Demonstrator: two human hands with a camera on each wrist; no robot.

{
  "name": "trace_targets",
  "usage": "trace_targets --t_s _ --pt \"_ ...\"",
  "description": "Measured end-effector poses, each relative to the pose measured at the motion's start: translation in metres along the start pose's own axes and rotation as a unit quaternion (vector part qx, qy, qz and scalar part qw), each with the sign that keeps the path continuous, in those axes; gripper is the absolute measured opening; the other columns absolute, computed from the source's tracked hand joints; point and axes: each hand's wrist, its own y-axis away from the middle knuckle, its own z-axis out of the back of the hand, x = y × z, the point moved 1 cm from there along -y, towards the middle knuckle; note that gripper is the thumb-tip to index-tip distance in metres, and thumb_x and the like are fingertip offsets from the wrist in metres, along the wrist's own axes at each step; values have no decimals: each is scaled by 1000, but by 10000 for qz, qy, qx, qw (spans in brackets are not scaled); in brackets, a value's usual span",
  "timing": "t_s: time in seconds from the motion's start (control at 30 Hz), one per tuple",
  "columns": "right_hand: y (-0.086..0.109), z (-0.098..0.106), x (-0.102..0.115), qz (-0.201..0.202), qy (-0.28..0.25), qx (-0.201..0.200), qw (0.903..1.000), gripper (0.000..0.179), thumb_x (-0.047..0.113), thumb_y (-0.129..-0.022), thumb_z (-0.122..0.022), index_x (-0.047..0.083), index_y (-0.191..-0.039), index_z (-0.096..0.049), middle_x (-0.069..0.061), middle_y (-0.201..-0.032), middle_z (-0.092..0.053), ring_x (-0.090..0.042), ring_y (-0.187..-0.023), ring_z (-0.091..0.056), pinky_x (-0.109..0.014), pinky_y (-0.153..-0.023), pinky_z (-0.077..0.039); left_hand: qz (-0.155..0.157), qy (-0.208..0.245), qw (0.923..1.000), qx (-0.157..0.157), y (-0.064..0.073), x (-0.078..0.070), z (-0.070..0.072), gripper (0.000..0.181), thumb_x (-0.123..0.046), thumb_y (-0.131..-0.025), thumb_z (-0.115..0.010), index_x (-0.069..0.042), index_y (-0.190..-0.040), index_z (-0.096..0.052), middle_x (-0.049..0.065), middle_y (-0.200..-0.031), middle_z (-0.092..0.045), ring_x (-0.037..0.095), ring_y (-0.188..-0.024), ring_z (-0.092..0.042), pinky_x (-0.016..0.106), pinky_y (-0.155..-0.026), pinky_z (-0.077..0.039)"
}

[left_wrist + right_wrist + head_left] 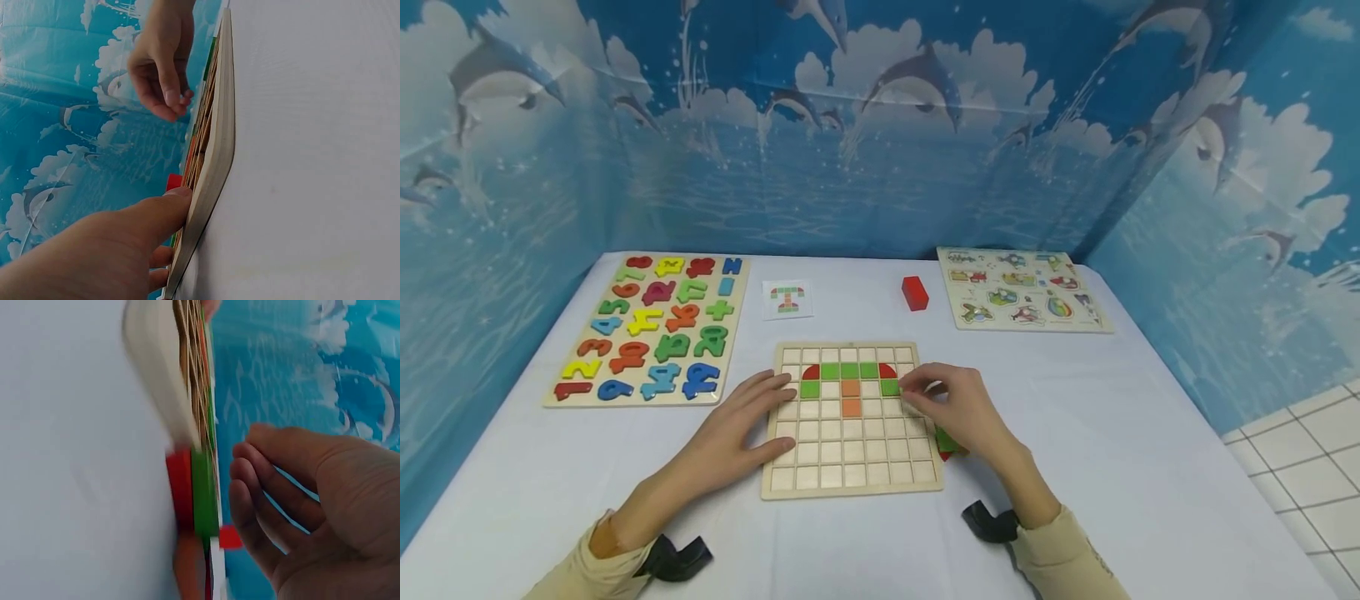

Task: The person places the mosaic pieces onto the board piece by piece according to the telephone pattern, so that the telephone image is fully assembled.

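A wooden grid board (853, 492) lies on the white table. Green tiles (848, 370), red quarter-round tiles (887, 371) and orange tiles (851, 407) form a T-like shape in its cells. My left hand (730, 425) rests along the board's left edge, thumb and fingers spread. Over the right edge hovers my right hand (955, 404), its fingers loosely bent and fingertips beside the rightmost green tile (889, 387). No piece shows between these fingers in the right wrist view. Partly under that hand lie loose green blocks (205, 494) and red blocks (179, 487).
A pattern card (787, 300) lies behind the board, with a red block (915, 293) to its right. At the left is a number puzzle (643, 333); a picture puzzle (1026, 292) lies back right. Dolphin-print curtains (850, 192) enclose the table's back and sides.
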Motion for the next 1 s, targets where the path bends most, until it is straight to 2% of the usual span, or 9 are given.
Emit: trace_targets --t_s 0.17,0.3,0.43,0.57,0.8,1.0 --pt "14 19 -17 -422 255 154 9987 20 23 -90 -86 17 -108 -80 10 -93 -75 -11 -86 -66 -34 -85 -62 66 20 10000 28 4 1 -1 65 -39 -93 -81 -12 -148 -60 7 -165 -46 36 -159 -30 63 -123 -33" --pt "24 28 -27 -558 427 343 9969 26 26 -87 -89 18 -110 -80 9 -96 -77 -13 -90 -68 -37 -86 -61 38 1 10000 23 4 2 -2 65 -40 -93 -80 -13 -148 -60 6 -165 -46 35 -158 -31 64 -123 -34" --pt "32 35 -37 -465 563 484 9962 30 26 -84 -92 19 -110 -80 10 -103 -77 -12 -94 -68 -38 -89 -60 0 11 10000 11 3 1 -3 65 -41 -93 -80 -14 -149 -60 6 -165 -46 35 -158 -31 64 -122 -35" --pt "35 34 -43 -281 662 509 9961 29 24 -83 -93 21 -109 -81 12 -102 -75 -9 -94 -67 -33 -88 -60 -10 -9 10000 0 3 1 -3 65 -40 -93 -80 -13 -148 -60 6 -165 -46 36 -158 -31 64 -122 -35" --pt "34 33 -46 23 648 283 9975 29 17 -84 -91 23 -111 -82 13 -104 -74 -10 -92 -66 -29 -83 -60 -38 -40 10000 -6 2 -1 -1 65 -40 -93 -80 -13 -149 -59 7 -165 -46 36 -158 -31 64 -122 -35" --pt "33 31 -43 70 531 77 9985 23 12 -85 -89 25 -103 -83 14 -99 -74 -10 -86 -64 -28 -78 -58 -26 -54 10000 -7 0 0 0 65 -39 -93 -81 -13 -149 -59 6 -165 -46 35 -159 -30 64 -122 -34"
